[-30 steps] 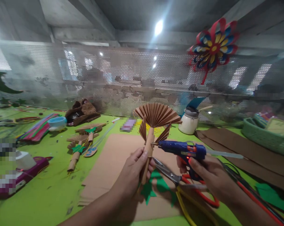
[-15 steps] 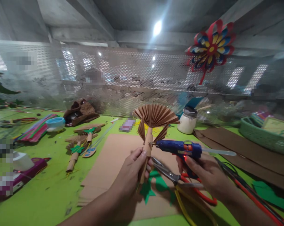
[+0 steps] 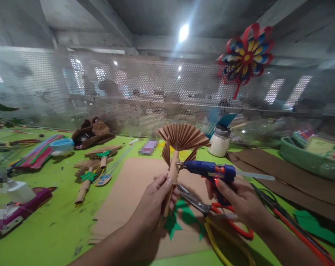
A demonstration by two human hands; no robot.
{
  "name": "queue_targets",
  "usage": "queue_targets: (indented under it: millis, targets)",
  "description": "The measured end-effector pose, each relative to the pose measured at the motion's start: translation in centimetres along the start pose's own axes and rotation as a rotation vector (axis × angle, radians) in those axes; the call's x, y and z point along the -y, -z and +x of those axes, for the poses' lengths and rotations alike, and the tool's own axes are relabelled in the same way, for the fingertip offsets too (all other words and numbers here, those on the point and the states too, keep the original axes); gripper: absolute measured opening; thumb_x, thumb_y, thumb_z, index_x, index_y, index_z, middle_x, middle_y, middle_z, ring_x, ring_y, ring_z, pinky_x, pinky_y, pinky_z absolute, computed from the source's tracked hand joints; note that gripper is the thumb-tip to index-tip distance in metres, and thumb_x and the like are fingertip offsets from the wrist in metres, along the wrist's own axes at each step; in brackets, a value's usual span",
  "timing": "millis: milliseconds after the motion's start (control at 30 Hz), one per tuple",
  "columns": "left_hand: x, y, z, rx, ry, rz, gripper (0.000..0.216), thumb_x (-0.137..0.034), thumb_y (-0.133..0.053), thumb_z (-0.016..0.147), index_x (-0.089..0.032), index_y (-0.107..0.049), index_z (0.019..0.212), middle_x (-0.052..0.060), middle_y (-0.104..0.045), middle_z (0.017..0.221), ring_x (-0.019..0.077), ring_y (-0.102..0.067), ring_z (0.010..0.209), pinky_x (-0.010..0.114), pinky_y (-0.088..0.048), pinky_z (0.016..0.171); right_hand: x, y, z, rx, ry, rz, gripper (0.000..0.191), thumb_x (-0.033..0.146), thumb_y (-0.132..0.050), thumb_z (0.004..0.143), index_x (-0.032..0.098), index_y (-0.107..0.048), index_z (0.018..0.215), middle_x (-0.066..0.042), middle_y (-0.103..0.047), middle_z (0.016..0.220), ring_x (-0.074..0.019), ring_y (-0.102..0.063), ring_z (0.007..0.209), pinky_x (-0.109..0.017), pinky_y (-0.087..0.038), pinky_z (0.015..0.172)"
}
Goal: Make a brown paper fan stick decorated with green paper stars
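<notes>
My left hand (image 3: 153, 203) is closed around the rolled stem of a brown pleated paper fan figure (image 3: 181, 138), holding it upright above a cardboard sheet (image 3: 131, 192). My right hand (image 3: 236, 199) grips a blue hot glue gun (image 3: 212, 170), a finger on its trigger. The gun's nozzle touches the stem just under the fan, between two small pleated side pieces. Red-handled scissors (image 3: 212, 212) and green paper star cutouts (image 3: 184, 220) lie on the cardboard below my hands.
Two finished brown fan figures (image 3: 92, 166) lie on the green table at left, beside coloured strips (image 3: 37, 155) and a blue bowl (image 3: 61, 146). A white jar (image 3: 220, 142), brown paper sheets (image 3: 289, 177) and a green basket (image 3: 311, 155) are at right. A paper pinwheel (image 3: 246, 55) hangs on the perforated screen.
The glue gun's nozzle has moved slightly left and up along the stem, closer under the fan. Both hands shifted a little left; the fan figure stays upright.
</notes>
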State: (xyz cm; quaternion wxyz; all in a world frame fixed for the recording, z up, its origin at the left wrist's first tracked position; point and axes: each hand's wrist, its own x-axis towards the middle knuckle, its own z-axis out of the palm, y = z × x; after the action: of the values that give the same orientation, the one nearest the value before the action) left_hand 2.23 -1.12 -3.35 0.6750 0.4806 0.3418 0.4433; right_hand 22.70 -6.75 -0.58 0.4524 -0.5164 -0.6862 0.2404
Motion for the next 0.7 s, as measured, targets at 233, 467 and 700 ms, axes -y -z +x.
queue_targets:
  millis: [233, 467, 700]
  targets:
    - [0.37, 0.09, 0.00, -0.004, -0.020, -0.051, 0.029, -0.044, -0.059, 0.081, -0.017, -0.058, 0.091, 0.002, -0.057, 0.074, 0.0084, -0.051, 0.056, 0.017, -0.039, 0.048, -0.28, -0.13, -0.25, 0.048, -0.062, 0.009, 0.040, 0.046, -0.041, 0.092, 0.016, -0.059, 0.073, -0.004, -0.057, 0.070, -0.0164, -0.054, 0.068, -0.027, -0.044, 0.063]
    - [0.26, 0.15, 0.02, 0.016, 0.042, -0.037, 0.027, -0.042, -0.063, 0.078, -0.017, -0.057, 0.084, 0.001, -0.058, 0.066, 0.0086, -0.051, 0.050, 0.018, -0.039, 0.046, -0.16, -0.38, -0.13, 0.000, -0.030, 0.047, 0.038, 0.045, -0.042, 0.091, 0.016, -0.059, 0.074, -0.004, -0.058, 0.071, -0.0171, -0.055, 0.069, -0.028, -0.046, 0.065]
    - [0.37, 0.47, 0.58, 0.031, -0.003, -0.040, 0.027, -0.042, -0.063, 0.077, -0.016, -0.057, 0.078, 0.002, -0.059, 0.069, 0.0100, -0.054, 0.055, 0.019, -0.041, 0.049, -0.44, -0.55, -0.40, 0.043, -0.064, 0.002, 0.041, 0.048, -0.043, 0.090, 0.016, -0.061, 0.073, -0.003, -0.059, 0.069, -0.0172, -0.055, 0.067, -0.027, -0.046, 0.063]
